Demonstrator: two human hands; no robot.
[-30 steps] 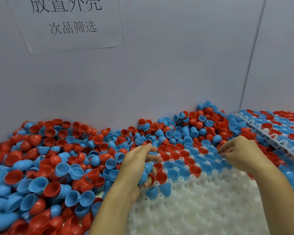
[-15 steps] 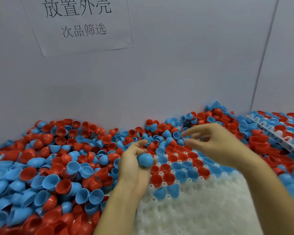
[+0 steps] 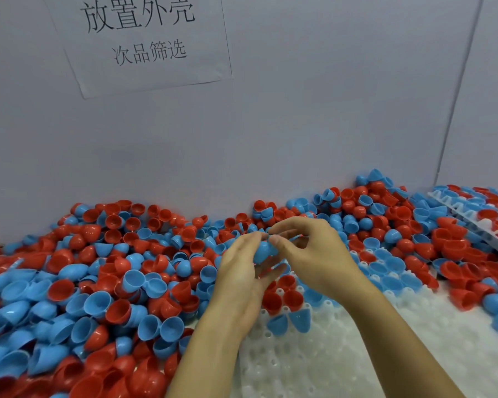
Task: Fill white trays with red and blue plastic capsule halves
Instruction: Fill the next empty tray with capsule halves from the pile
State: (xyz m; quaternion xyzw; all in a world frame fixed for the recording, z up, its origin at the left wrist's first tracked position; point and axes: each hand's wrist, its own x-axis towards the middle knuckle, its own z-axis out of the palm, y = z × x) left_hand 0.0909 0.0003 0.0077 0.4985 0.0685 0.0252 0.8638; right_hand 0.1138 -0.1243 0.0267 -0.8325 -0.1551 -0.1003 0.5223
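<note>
The left hand and right hand meet above the far edge of the white moulded plastic tray, both pinching one blue plastic capsule half between fingertips (dome side up). Seated red and blue halves occupy the tray's far rows. A loose heap of red and blue capsule halves lies to the left.
</note>
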